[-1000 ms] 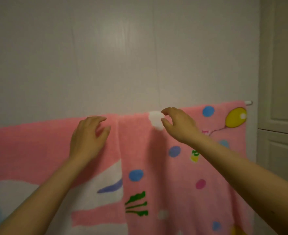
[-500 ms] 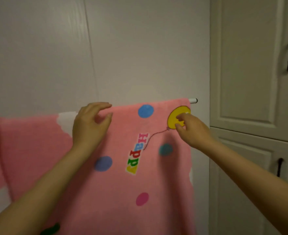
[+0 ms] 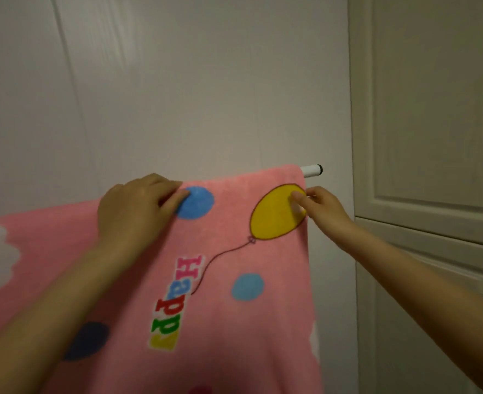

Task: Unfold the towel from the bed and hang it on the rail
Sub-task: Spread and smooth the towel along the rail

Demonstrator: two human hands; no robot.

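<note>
My left hand (image 3: 138,211) is pressing flat on the pink towel (image 3: 211,280), fingers loosely spread, while my right hand (image 3: 317,206) is pinching its edge by the yellow balloon (image 3: 274,214). Towel's draping over the rail (image 3: 312,170) — I'm just straightening now, probably tugging rightward next. No containers around.

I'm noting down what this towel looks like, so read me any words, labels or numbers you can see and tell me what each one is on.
"Happy": coloured letters printed on the pink towel, running downward sideways, beside the string of the yellow balloon; the last letter is blurred.
No other text, label or number is readable on the towel, the rail, the wall or the cupboard doors.
</note>
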